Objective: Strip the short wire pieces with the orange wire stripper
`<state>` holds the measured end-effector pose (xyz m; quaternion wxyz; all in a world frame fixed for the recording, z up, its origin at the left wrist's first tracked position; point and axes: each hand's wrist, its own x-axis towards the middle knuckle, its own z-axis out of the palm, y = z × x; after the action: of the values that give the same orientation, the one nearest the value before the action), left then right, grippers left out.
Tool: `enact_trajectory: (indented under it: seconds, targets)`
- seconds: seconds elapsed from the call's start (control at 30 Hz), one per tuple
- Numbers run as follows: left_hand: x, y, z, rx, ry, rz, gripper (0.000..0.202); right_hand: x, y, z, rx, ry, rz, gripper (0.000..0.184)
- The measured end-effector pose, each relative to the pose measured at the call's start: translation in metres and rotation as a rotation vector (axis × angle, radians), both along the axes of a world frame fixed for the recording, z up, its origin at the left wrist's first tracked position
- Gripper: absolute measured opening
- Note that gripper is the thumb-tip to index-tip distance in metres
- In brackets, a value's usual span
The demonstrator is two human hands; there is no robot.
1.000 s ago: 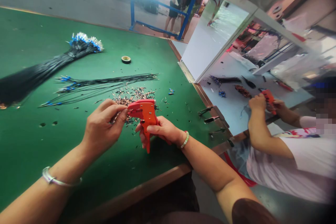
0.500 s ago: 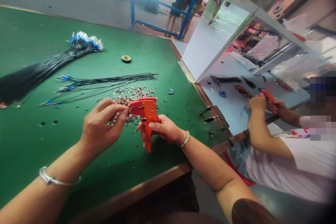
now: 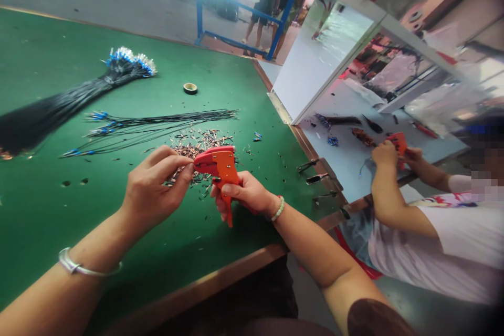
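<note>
My right hand [image 3: 244, 194] is wrapped round the handles of an orange crimping tool [image 3: 219, 167], held upright above the green table [image 3: 43, 205]. My left hand [image 3: 155, 189] is closed in a pinch at the tool's jaw, thumb and fingers pressed on something too small to name. Just behind the tool lies a scatter of small copper-coloured terminals [image 3: 199, 142]. Thin black wires with blue ends [image 3: 149, 123] are spread out beyond them.
A thick bundle of black wires with blue and white tips [image 3: 79, 94] lies at the far left. A small roll of tape [image 3: 190, 88] sits further back. To the right a co-worker's hands [image 3: 388, 155] hold another orange tool at a white bench [image 3: 346, 163]. People stand in the background.
The crimping tool and both my hands have shifted very slightly; my left hand's pinch stays at the jaw. The co-worker's hands moved a little.
</note>
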<state>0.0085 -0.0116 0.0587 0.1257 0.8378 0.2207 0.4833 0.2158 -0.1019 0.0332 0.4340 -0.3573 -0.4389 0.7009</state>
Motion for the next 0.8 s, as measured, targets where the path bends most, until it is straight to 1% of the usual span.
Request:
enact_trajectory:
  seconds: [0.1, 0.27, 0.37, 0.5, 0.6, 0.7, 0.8]
  targets:
    - [-0.001, 0.002, 0.000, -0.041, 0.013, 0.002, 0.006, -0.002, 0.000, -0.001, 0.016, -0.014, -0.024, 0.046]
    - [-0.004, 0.009, -0.005, -0.195, 0.019, 0.056, 0.019, -0.004, 0.001, -0.001, 0.015, -0.005, -0.088, 0.048]
    - [-0.005, 0.012, -0.008, -0.231, 0.019, 0.094, 0.024, -0.005, 0.003, -0.001, -0.002, 0.027, -0.124, 0.050]
    - [-0.006, 0.013, -0.012, -0.246, 0.071, 0.109, 0.026, -0.007, 0.003, 0.000, -0.021, 0.054, -0.142, 0.053]
    - [-0.004, 0.012, -0.012, -0.227, 0.077, 0.047, 0.022, -0.009, 0.001, -0.001, -0.007, 0.031, -0.124, 0.051]
    - [-0.001, 0.010, -0.010, -0.175, 0.056, -0.016, 0.017, -0.010, 0.001, -0.003, 0.004, 0.029, -0.097, 0.047]
    - [-0.001, 0.009, -0.006, -0.153, 0.048, -0.009, 0.017, -0.008, 0.002, -0.003, 0.025, -0.001, -0.076, 0.045]
